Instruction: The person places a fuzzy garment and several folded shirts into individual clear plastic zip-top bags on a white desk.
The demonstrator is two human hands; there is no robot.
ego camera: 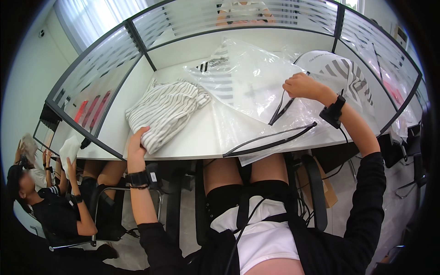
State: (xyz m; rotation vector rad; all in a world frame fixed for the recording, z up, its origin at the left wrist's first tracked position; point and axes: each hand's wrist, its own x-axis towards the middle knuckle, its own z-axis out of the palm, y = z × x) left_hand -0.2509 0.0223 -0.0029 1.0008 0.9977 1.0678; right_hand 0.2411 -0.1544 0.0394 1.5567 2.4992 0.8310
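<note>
A folded white garment with grey stripes (168, 113) lies on the left of the white desk. My left hand (137, 141) holds its near left edge, thumb on top and fingers at the desk's rim. My right hand (299, 86) is closed on the black-edged opening of a clear plastic zip bag (254, 79), raised over the desk. The bag bears stripes and writing. A black strip along another edge of clear plastic (275, 142) curves near the desk's front, with some plastic over the rim. Whether this is the same bag, I cannot tell.
Behind my right hand lies another printed bag with striped contents (343, 72). Low partitions (240, 41) with frosted panels enclose the white desk (199, 141). A co-worker (51, 206) sits at the left holding white material; another person sits beyond the back partition. Cables hang at the right.
</note>
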